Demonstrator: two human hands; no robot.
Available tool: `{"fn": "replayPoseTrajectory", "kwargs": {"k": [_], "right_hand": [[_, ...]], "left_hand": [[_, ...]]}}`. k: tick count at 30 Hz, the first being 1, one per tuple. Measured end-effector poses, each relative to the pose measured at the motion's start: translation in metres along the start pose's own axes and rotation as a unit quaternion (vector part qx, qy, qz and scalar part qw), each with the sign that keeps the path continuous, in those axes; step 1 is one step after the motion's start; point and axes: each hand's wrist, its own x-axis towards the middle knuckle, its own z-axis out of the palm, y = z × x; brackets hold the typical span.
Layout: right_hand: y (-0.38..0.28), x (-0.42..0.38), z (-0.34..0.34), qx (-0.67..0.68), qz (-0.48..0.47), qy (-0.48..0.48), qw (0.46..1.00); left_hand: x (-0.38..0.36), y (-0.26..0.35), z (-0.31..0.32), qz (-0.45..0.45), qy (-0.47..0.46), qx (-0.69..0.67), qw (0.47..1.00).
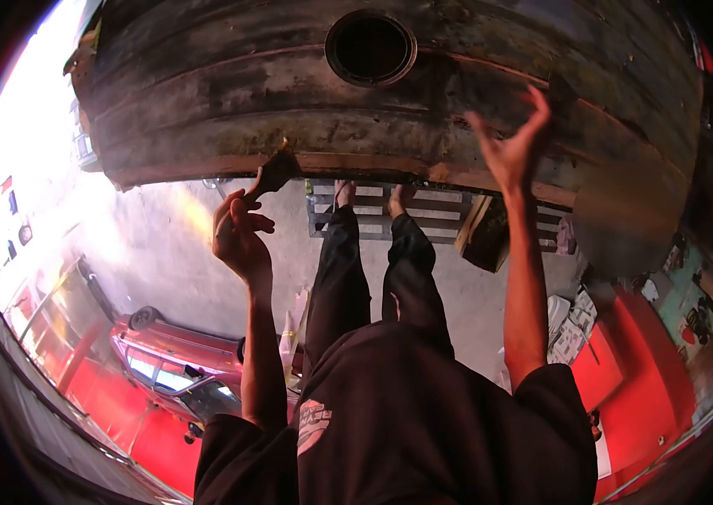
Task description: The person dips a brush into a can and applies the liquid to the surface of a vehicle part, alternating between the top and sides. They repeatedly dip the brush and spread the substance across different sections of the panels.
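The person lies or leans back beneath a big rusted metal body (390, 109), legs in dark trousers stretched out toward a wooden pallet (441, 210) at the far end of the concrete floor. The left hand (240, 234) is closed around the handle of a brush (271, 175), gripping it low so the bristle end reaches up to the panel's lower lip, where it touches a rust-orange seam. That long reach suits work on an overhead surface: the arm is nearly straight and the tool meets the edge at a slant.

The right hand (515, 143) is spread wide, fingers apart, holding nothing. Its fingertips lie against the metal to the right of the brush, apparently bracing the body or feeling the surface, though the fisheye warp makes actual contact hard to confirm.

A round hole (371, 48) with a raised rim sits in the panel above and between the two hands.

Much is cut off or unclear. The panel runs out of the frame at the top and right, so its full shape cannot be told. The brush's bristles merge with the dark rust behind them. At the left, daylight burns out the view; a red car (180, 362) shows near the lower left, distorted. Clutter at the right, against a red floor or mat, is too blurred to name.
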Motion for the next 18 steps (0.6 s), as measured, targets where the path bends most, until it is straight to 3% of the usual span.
{"fn": "replayPoseTrajectory", "kwargs": {"k": [1, 3, 6, 9, 11, 13, 14, 15, 17, 18], "right_hand": [[-0.024, 0.010, 0.012, 0.039, -0.055, -0.002, 0.998], [-0.050, 0.023, 0.050, 0.167, -0.063, -0.057, 0.982], [-0.079, 0.039, 0.104, 0.242, -0.106, -0.063, 0.962], [-0.115, 0.056, 0.085, 0.275, 0.002, -0.099, 0.956], [-0.065, 0.051, 0.114, 0.365, -0.089, -0.190, 0.907], [-0.086, 0.033, 0.109, 0.371, -0.043, -0.137, 0.917], [-0.085, 0.027, 0.103, 0.294, -0.079, -0.094, 0.948], [-0.088, 0.023, 0.092, 0.288, -0.080, -0.108, 0.948], [-0.095, 0.017, 0.070, 0.273, -0.080, -0.133, 0.950], [-0.098, 0.016, 0.063, 0.261, -0.107, -0.114, 0.953]], "left_hand": [[0.000, 0.000, 0.000, 0.004, 0.002, -0.002, 1.000], [-0.001, 0.001, 0.000, 0.014, 0.009, -0.009, 1.000], [0.002, 0.014, 0.001, 0.016, 0.035, -0.020, 0.999], [0.013, 0.045, -0.003, 0.007, 0.082, -0.026, 0.996], [0.023, 0.067, -0.005, 0.068, 0.106, -0.028, 0.992], [0.029, 0.104, 0.002, 0.104, 0.089, -0.025, 0.990], [0.031, 0.116, 0.008, 0.130, 0.066, -0.045, 0.988], [0.033, 0.127, 0.014, 0.154, 0.042, -0.065, 0.985], [0.036, 0.137, 0.030, 0.230, -0.022, 0.019, 0.973], [0.035, 0.138, 0.046, 0.213, -0.029, 0.032, 0.976]]}}
